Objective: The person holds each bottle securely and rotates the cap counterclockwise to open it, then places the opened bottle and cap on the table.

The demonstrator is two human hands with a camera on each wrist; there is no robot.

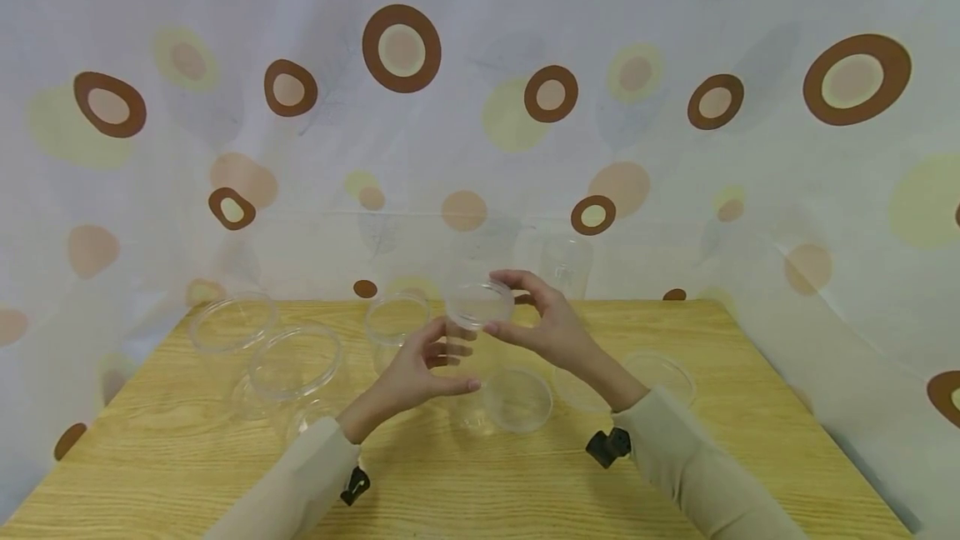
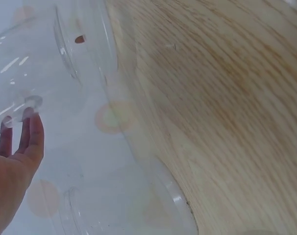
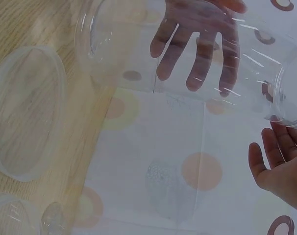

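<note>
A tall clear plastic jar (image 1: 467,352) is held upright between both hands, above the wooden table. My left hand (image 1: 420,367) grips its body from the left, thumb in front and fingers behind; in the right wrist view these spread fingers show through the clear wall. At the top, my right hand (image 1: 553,325) pinches the round rim (image 1: 480,304) between thumb and fingers; I cannot tell whether a lid sits there. Close to the jar's base, a clear round lid (image 1: 519,400) lies on the table. The left wrist view shows fingertips (image 2: 35,122) against the jar.
Several clear open jars stand on the left, including a wide-mouthed one (image 1: 296,363) and another behind it (image 1: 234,323). One jar (image 1: 397,319) is behind my left hand, and one (image 1: 567,265) stands at the back. Another lid (image 1: 660,377) lies beyond my right sleeve. A patterned curtain (image 1: 465,148) borders the table.
</note>
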